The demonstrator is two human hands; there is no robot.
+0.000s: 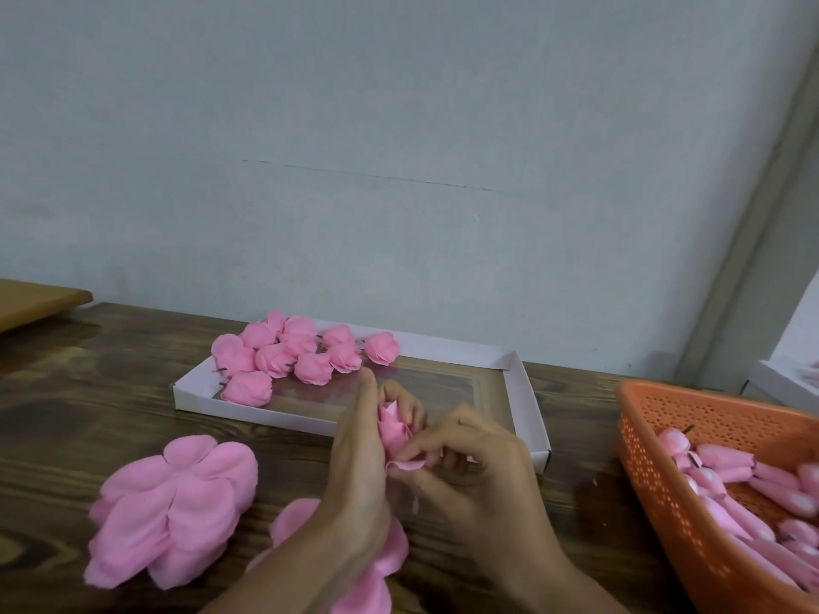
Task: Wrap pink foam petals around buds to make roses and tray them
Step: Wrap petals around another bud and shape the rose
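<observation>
Far left on the dark wood-grain table [88, 392], a fanned stack of pink foam petals [173, 511], lying flat. Behind it, a shallow white cardboard tray [514, 392] with a cluster of finished pink foam roses [288, 352] crowded into its far left corner. Centre now: left hand [354, 471] upright, thumb and fingers wrapped round a slim pink foam bud [392, 425], just in front of the tray. Right hand [478, 467] close beside, fingertips pinching a single pink petal [405, 465] against the bud's base. Far right, an orange perforated plastic basket [656, 480] loaded with more pink buds [731, 480].
</observation>
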